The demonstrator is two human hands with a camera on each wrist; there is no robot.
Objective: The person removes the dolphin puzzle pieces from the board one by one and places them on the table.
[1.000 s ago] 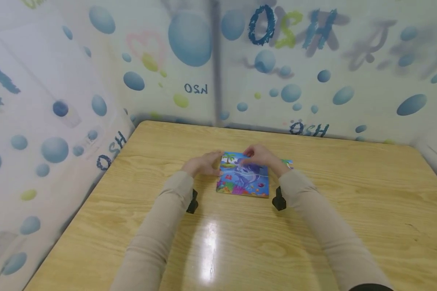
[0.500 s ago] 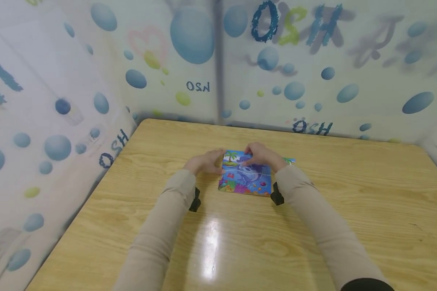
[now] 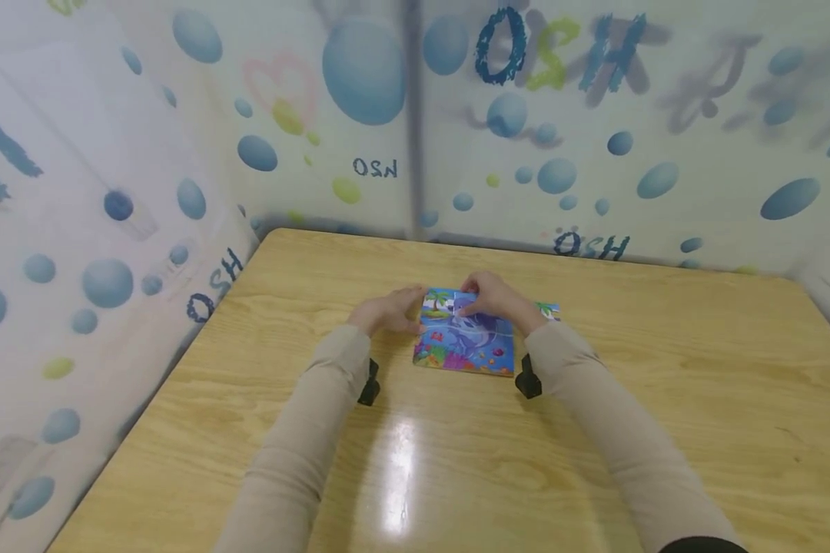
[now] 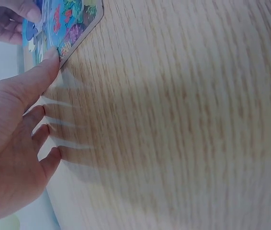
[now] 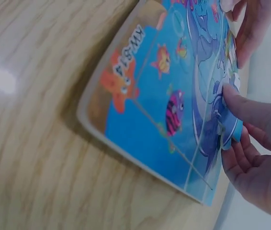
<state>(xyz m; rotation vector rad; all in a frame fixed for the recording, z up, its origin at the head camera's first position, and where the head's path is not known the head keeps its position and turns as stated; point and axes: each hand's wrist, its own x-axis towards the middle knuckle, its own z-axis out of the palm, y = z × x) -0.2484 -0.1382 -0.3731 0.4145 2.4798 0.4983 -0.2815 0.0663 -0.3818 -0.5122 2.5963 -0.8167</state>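
Observation:
A colourful jigsaw puzzle (image 3: 463, 349) with a dolphin, sea animals and a palm tree lies on the wooden table in the head view. My right hand (image 3: 494, 296) is over its upper right part. Between that hand's thumb and fingers is a blue puzzle piece (image 5: 229, 125), pinched at the puzzle's far edge and slightly raised in the right wrist view. At the puzzle's left side is my left hand (image 3: 387, 309), its fingers loosely extended. The left thumb (image 4: 44, 72) touches the puzzle's edge in the left wrist view.
Another printed piece (image 3: 548, 310) with palm leaves lies right of the puzzle, partly hidden by the right forearm. The wooden table (image 3: 470, 461) meets a bubble-patterned wall (image 3: 595, 138) at the back and another on the left.
Both hands stay in nearly the same place at the puzzle. A pale seam beside the palm tree shows more clearly now, left of the right thumb.

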